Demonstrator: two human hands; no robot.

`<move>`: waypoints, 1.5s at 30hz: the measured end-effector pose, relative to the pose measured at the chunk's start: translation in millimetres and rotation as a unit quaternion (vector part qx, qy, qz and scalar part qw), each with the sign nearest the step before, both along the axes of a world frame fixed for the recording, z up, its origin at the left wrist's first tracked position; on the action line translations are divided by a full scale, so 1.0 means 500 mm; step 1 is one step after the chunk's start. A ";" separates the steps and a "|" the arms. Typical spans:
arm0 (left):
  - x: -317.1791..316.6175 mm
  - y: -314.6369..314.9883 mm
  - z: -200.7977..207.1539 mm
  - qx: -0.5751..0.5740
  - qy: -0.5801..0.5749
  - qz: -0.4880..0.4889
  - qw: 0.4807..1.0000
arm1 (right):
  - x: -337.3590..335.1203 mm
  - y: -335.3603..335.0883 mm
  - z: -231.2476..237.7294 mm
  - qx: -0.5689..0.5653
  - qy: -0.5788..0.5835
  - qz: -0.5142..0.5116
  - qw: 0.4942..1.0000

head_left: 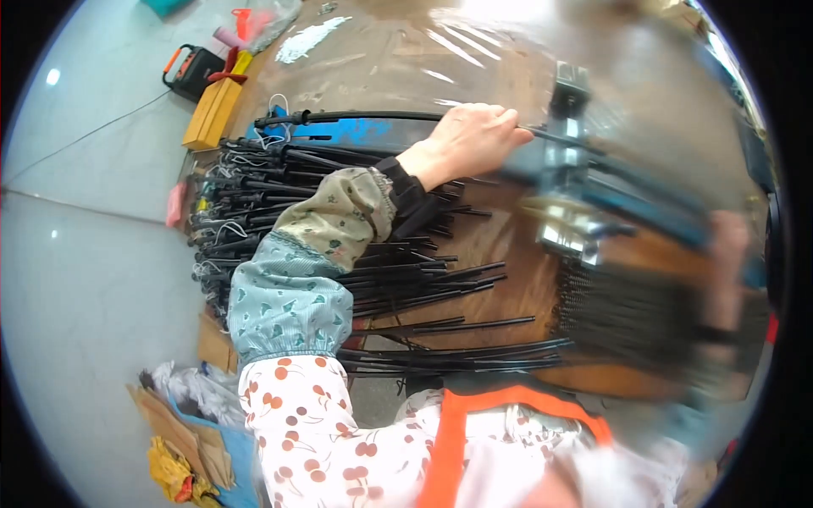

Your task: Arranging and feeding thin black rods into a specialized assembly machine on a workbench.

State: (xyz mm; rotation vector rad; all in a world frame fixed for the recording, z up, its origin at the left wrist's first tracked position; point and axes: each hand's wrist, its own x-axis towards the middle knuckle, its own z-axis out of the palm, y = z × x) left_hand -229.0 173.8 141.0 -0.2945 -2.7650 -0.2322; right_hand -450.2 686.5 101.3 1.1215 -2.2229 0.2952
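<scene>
Floor (93,288): pale tile, left of frame.
Tabletop (517,245): brown wood, centre.
Rod pile (432,275): centre-left; loose ends could snag the sleeve (292,292).
Metal fixture (564,179): right of centre, blurred; could pinch a straying left grip (470,140).
Held rod (364,115): upper centre; could skew if held slackly.
Left grip: closed round that rod.
Right grip (730,237): right edge, blurred; I cannot tell.

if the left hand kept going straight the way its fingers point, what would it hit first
Probably the metal fixture right of the left hand, though blur leaves the depth unclear.
</scene>
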 end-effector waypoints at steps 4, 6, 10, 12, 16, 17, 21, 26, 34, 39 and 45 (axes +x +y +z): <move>-0.012 -0.005 -0.014 0.027 -0.012 0.015 0.999 | -0.019 -0.020 -0.024 -0.038 -0.058 -0.026 0.997; -0.012 -0.012 -0.023 0.037 -0.010 0.004 0.999 | -0.016 -0.031 -0.027 -0.040 -0.052 -0.027 0.997; -0.015 -0.004 -0.028 0.060 -0.015 0.012 0.998 | -0.010 -0.024 -0.030 -0.034 -0.083 -0.045 0.995; -0.017 0.000 -0.025 0.042 -0.046 0.029 0.998 | -0.006 -0.016 -0.028 -0.019 -0.113 -0.064 0.991; -0.026 -0.012 -0.031 0.036 -0.023 -0.024 0.999 | 0.073 -0.095 0.002 0.035 -0.106 -0.038 0.993; -0.030 -0.012 -0.036 0.031 -0.015 -0.039 0.999 | 0.113 -0.142 0.026 0.050 -0.073 0.008 0.996; -0.037 0.012 -0.039 0.034 -0.008 0.012 0.999 | 0.235 -0.236 0.050 -0.008 0.002 0.073 0.997; -0.040 0.022 -0.016 -0.012 -0.066 0.049 0.997 | 0.281 -0.244 0.023 -0.029 -0.069 0.083 0.994; -0.027 0.035 -0.024 -0.001 -0.093 0.050 0.994 | 0.295 -0.304 -0.052 -0.087 -0.238 0.176 0.951; -0.056 0.025 -0.071 -0.022 0.053 -0.017 0.998 | 0.242 -0.302 -0.085 -0.137 -0.353 0.228 0.897; -0.094 -0.166 -0.048 -0.207 0.168 -0.070 0.961 | 0.381 -0.266 -0.013 0.054 -0.229 0.189 0.954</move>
